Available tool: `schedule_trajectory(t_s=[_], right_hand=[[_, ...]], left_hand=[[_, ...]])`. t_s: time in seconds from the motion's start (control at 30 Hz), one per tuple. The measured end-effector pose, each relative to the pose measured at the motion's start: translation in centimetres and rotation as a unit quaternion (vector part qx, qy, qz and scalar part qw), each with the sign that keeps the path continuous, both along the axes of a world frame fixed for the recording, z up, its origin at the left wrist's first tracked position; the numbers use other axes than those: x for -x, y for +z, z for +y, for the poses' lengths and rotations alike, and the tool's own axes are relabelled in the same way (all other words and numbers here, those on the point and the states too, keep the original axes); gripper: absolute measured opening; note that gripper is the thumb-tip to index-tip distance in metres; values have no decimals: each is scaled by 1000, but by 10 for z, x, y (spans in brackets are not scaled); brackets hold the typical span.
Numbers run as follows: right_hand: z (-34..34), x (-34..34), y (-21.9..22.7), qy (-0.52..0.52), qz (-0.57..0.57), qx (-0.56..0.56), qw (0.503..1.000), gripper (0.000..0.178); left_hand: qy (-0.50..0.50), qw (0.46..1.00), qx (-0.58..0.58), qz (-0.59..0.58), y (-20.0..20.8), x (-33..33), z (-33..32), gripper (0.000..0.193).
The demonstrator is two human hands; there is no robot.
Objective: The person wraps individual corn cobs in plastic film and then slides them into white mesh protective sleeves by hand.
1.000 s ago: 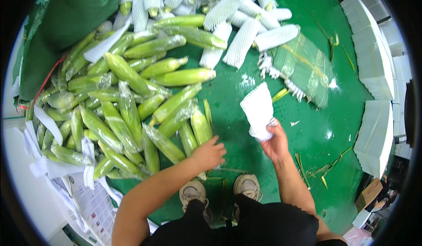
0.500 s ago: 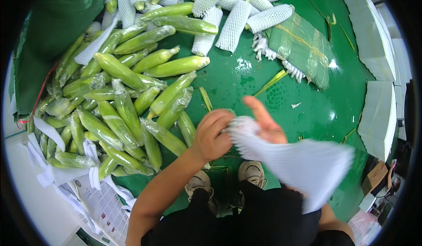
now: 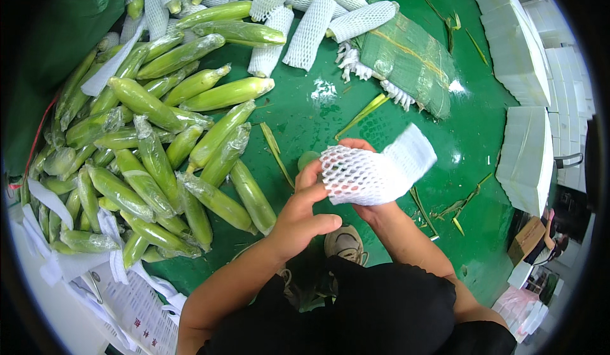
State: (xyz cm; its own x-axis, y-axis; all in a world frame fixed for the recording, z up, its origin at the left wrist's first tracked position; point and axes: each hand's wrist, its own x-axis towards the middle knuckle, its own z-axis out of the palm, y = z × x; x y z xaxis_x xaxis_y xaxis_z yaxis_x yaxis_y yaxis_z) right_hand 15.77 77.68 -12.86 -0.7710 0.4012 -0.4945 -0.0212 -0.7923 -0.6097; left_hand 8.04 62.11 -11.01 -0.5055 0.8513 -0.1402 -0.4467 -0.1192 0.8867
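A white foam net sleeve [image 3: 359, 176] hangs spread out above the floor, its wide mouth turned left and its folded end pointing up and right. My right hand [image 3: 373, 211] is closed round it; the netting hides most of that hand. At the sleeve's mouth, fingers of my left hand [image 3: 297, 218] touch the edge, with the thumb stretched well apart. Just past those fingers a pale green round shape [image 3: 309, 159] shows; I cannot tell what it is. To the left lies a heap of green corn ears [image 3: 151, 183], many in clear film.
Corn ears in white foam sleeves [image 3: 311, 34] lie at the back. Right of them rests a flat green woven bundle with white fringe [image 3: 410, 63]. White boxes [image 3: 524, 158] line the right side. Husk strips [image 3: 362, 115] lie on the green floor. A printed sheet [image 3: 136, 307] is at lower left.
The sleeve's loose end has swung up from the lower right, and its mouth is now spread. My left hand's fingers have uncurled. The view has shifted a little to the right.
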Motion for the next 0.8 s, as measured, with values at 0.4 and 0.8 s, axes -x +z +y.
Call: schedule_trajectory(t_s=[0.4, 0.8], right_hand=[[-10, 7, -81, 3, -68, -6, 998, 17], [-26, 32, -107, 52, -89, -142, 984, 16]], left_hand=[[156, 947, 77, -270, -134, -7, -20, 19], [327, 915, 229, -60, -113, -8, -15, 22]])
